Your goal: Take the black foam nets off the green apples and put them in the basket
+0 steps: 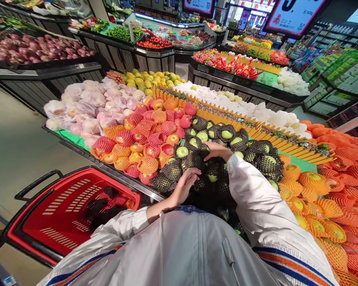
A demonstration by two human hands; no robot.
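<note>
My right hand (pixel 217 151) reaches over a heap of green apples in black foam nets. Its fingers are curled against a netted green apple (pixel 202 151) and seem to grip it; the far side of the fruit is hidden. Lower and to the left, my left hand (pixel 185 186) hovers close to another black-netted apple (pixel 193 161), fingers stretched out and holding nothing that I can see. More green apples (pixel 226 134) in the same nets lie around both hands. The front of the heap falls in dark shadow by my jacket.
A red shopping basket (pixel 62 202) with several netted fruits inside stands at the lower left. Red apples (pixel 147 127) in pink and orange nets adjoin the green ones. Orange-netted fruit (pixel 313 202) lies right. A yellow slatted divider (pixel 226 115) runs behind.
</note>
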